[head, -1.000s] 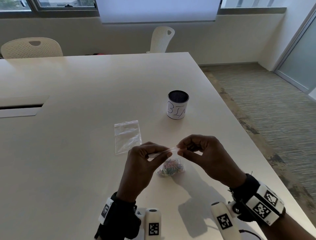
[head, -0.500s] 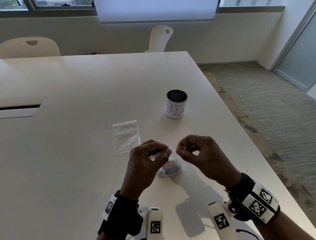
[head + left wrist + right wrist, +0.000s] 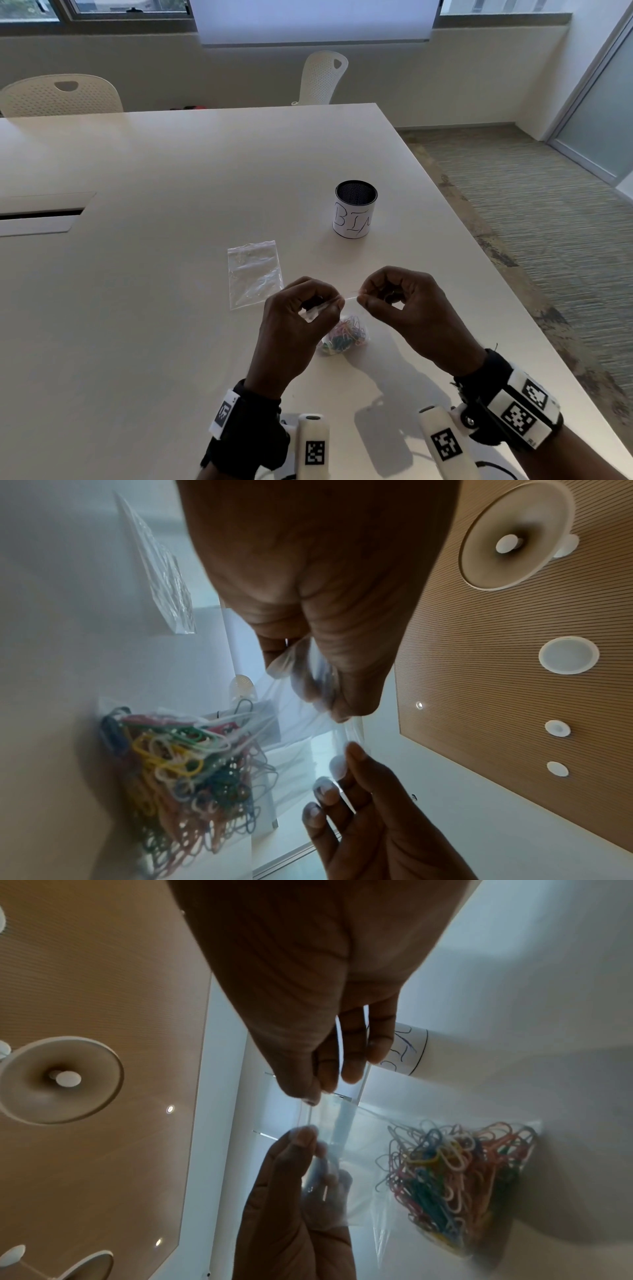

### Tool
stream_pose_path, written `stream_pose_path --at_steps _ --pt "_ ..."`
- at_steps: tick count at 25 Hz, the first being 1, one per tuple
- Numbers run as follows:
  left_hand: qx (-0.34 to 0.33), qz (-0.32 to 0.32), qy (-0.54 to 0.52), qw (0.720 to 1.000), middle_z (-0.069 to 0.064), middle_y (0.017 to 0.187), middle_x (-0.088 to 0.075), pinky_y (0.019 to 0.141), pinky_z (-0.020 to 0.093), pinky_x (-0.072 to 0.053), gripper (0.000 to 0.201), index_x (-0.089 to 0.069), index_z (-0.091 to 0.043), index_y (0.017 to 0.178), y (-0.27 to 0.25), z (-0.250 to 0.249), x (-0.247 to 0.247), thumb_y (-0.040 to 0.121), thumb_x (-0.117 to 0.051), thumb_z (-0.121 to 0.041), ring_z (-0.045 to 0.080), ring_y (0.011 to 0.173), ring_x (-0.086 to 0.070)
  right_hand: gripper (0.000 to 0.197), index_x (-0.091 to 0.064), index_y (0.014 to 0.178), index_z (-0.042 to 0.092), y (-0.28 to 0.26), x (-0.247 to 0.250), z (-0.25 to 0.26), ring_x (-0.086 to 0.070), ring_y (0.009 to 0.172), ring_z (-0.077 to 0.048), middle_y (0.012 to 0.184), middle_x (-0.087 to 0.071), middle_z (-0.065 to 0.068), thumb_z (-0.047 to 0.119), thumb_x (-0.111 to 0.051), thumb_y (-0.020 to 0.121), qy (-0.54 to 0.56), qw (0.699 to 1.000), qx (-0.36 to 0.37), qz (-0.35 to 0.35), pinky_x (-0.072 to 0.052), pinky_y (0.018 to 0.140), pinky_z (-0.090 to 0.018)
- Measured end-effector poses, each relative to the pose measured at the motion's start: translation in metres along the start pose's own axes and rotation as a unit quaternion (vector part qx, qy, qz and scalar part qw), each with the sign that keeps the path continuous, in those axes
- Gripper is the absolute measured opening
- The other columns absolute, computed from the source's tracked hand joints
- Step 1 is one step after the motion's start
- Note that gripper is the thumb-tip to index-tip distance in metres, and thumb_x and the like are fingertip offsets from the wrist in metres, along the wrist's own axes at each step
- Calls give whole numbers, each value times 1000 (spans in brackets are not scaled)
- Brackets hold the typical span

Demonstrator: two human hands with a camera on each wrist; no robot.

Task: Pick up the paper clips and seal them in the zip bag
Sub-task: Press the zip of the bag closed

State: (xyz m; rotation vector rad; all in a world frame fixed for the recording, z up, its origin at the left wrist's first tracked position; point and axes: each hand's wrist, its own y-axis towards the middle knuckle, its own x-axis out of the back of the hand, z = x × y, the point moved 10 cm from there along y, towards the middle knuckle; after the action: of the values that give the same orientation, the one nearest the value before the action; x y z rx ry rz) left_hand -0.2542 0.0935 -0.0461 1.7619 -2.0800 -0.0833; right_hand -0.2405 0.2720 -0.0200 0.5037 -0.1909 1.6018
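Observation:
A clear zip bag [image 3: 349, 298] hangs between my two hands above the white table [image 3: 171, 342]. Several coloured paper clips [image 3: 344, 335] fill its bottom, which rests on the table. My left hand [image 3: 337, 303] pinches the bag's top strip on the left side, with part of the strip folded inside the fingers. My right hand [image 3: 361, 296] pinches the same strip on the right. In the left wrist view the paper clips [image 3: 178, 772] bulge in the bag below my left hand [image 3: 339, 712]. In the right wrist view my right hand [image 3: 313, 1096] pinches the zip bag [image 3: 359, 1150] at its top edge above the paper clips [image 3: 452, 1172].
A second, empty zip bag [image 3: 254, 272] lies flat on the table just behind my left hand. A black mesh cup [image 3: 354, 214] with a paper label reading BIN stands farther back on the right. The table's right edge runs close to my right wrist. Two white chairs stand at the far side.
Both hands stay on the bag's top strip. The right hand's pinch has slid slightly along the strip; the gap between the hands stays small.

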Motion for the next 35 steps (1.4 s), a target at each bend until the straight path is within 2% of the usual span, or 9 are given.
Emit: stream_pose_path --at_steps 4,7,11,15,18,23,29,31,35 --pt "-7 -5 8 1000 -7 87 -74 76 31 -57 10 -77 -16 86 1 1 -1 91 -79 -7 18 82 -71 10 -71 86 19 -2 0 0 -60 72 -4 77 -69 11 19 -73 95 -62 998 11 6 -53 72 -26" --pt "10 -37 -9 999 -7 88 -78 80 28 -61 7 -79 -17 89 -2 3 6 87 -85 -13 14 85 -76 10 -68 86 21 -2 2 3 -61 73 -6 77 -67 16 20 -73 94 -73 997 28 -5 -48 70 -19" --pt "22 -39 -7 999 -8 87 -80 81 24 -61 7 -80 -17 90 -4 5 9 86 -86 -15 10 85 -78 16 -68 103 23 0 -9 6 -65 86 -16 97 -70 10 26 -78 90 -53 996 50 42 -54 76 -29" --pt "-9 -1 49 999 -14 90 -79 82 15 -55 10 -82 -22 95 -6 -5 12 88 -84 -15 9 90 -76 4 -73 92 19 6 -18 10 -65 80 -17 89 -73 6 18 -76 93 -41 996 69 48 -54 73 -36" --pt "-22 -25 81 996 -17 84 -77 78 10 -49 10 -82 -24 89 -9 -9 28 86 -86 -15 7 84 -70 7 -73 87 18 10 -13 8 -64 77 -17 84 -72 3 16 -76 93 -42 996 67 35 -54 72 -38" --pt "-62 -56 137 987 -15 76 -74 69 11 -45 6 -83 -18 82 -10 -15 36 84 -87 -14 -2 74 -61 10 -74 83 20 11 -17 11 -64 79 -19 82 -71 4 15 -77 91 -56 994 82 45 -52 72 -36" --pt "-22 -70 97 993 -13 81 -76 72 19 -51 8 -80 -25 81 -9 -4 44 83 -88 -22 13 77 -66 10 -73 84 20 14 -12 8 -65 78 -17 82 -71 4 15 -76 92 -60 995 78 28 -54 73 -34" --pt "-35 -67 106 991 -10 76 -70 69 22 -49 14 -76 -21 75 -9 -7 46 83 -87 -20 9 74 -61 9 -75 86 20 15 -10 7 -66 77 -16 83 -72 4 14 -76 92 -45 996 73 27 -55 73 -33" --pt "-40 -77 129 988 -11 68 -62 65 17 -42 20 -73 -21 69 -7 -7 47 82 -88 -18 3 68 -52 7 -76 88 19 16 -11 8 -67 78 -17 85 -73 4 13 -76 92 -37 996 74 30 -57 74 -34"
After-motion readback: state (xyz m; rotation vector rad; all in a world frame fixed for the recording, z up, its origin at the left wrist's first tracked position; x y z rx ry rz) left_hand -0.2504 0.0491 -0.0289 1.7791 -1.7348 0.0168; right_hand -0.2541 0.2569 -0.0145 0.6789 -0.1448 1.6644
